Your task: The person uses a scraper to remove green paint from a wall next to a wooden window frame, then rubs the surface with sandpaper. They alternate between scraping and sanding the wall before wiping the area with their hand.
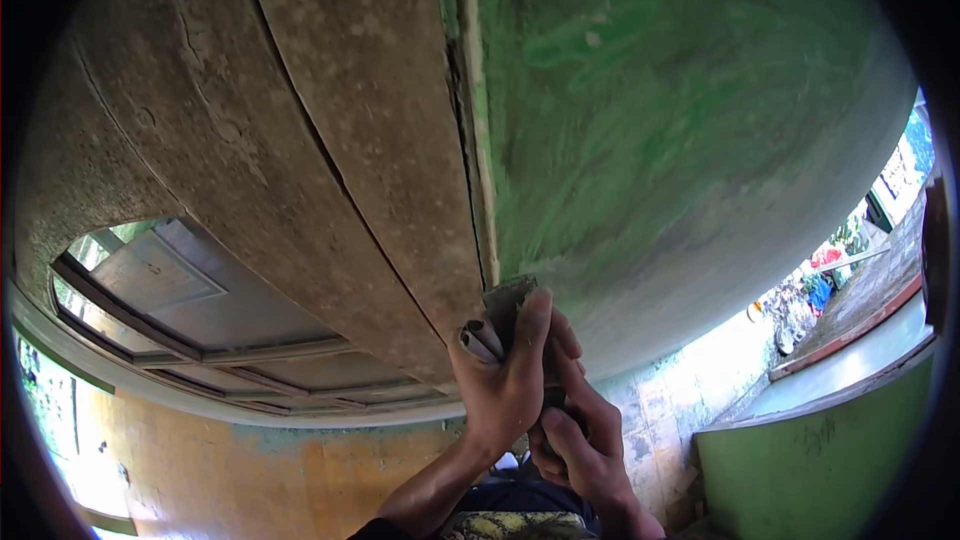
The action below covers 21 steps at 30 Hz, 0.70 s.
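My left hand (505,370) is raised at the lower middle, its fingers closed round a flat greyish-green block (511,293) at the corner where the green painted surface (680,120) meets the brown boards (360,60). A rolled grey piece (481,340) sticks out between its thumb and palm side. Just below and to the right, my right hand (590,445) is closed round a dark object (553,400), mostly hidden by the fingers. The two hands overlap closely. A pale strip (477,120) runs along the edge of the green surface down to the block.
At the left, a wooden-framed window (250,355) lies below the boards. A tiled wall (260,470) spans the bottom. On the right stand a green partition (810,450) and a sloping grey roof (860,290), with bright outdoor objects beyond.
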Motion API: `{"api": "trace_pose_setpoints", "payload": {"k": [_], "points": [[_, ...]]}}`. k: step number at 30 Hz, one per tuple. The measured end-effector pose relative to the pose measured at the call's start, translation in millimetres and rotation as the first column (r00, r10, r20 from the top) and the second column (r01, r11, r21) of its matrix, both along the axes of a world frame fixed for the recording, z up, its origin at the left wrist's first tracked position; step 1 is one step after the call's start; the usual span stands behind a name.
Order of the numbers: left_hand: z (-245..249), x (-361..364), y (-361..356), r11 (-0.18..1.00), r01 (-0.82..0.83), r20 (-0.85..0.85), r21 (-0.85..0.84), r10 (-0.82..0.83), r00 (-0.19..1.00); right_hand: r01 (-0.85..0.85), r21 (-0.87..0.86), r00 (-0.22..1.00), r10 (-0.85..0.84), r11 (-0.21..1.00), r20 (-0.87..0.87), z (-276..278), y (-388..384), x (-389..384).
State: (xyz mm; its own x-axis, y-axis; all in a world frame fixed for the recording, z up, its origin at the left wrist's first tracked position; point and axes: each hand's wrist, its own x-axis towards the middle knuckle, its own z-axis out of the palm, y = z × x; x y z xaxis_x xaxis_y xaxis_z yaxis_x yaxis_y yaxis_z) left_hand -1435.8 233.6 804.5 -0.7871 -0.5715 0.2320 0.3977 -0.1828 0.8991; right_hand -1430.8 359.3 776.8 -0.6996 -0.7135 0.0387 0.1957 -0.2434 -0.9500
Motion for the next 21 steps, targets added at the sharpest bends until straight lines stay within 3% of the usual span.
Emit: {"api": "trace_pose_setpoints", "payload": {"k": [2,4,7,11,17,19,21], "points": [[6,0,-1,0.999,0.002,0.019,-0.035,-0.001,1.000,-0.009,0.015,1.000,0.009,1.000,-0.006,6,1,-2],[21,1,2,0.998,0.031,-0.018,0.057,-0.030,0.999,-0.038,-0.023,0.999,0.037,0.999,-0.036,18,2,-7],[-11,10,8,0.989,-0.003,0.084,0.148,-0.009,0.996,-0.047,0.016,0.999,0.046,0.999,0.023,7,8,1],[-8,11,8,0.984,0.027,0.100,0.179,-0.045,0.994,-0.072,0.080,0.993,0.064,0.994,0.099,3,9,2],[-21,9,2,0.994,0.095,0.086,-0.061,-0.090,0.992,-0.049,-0.007,0.994,0.049,0.999,0.094,-4,7,-3],[-7,12,16,0.969,0.048,0.109,0.241,-0.076,0.991,-0.038,-0.010,0.992,0.039,0.999,0.122,2,9,-2],[-5,12,9,0.959,0.135,0.082,0.251,-0.160,0.984,-0.063,-0.017,0.986,0.065,0.998,0.152,9,11,-1]]}}
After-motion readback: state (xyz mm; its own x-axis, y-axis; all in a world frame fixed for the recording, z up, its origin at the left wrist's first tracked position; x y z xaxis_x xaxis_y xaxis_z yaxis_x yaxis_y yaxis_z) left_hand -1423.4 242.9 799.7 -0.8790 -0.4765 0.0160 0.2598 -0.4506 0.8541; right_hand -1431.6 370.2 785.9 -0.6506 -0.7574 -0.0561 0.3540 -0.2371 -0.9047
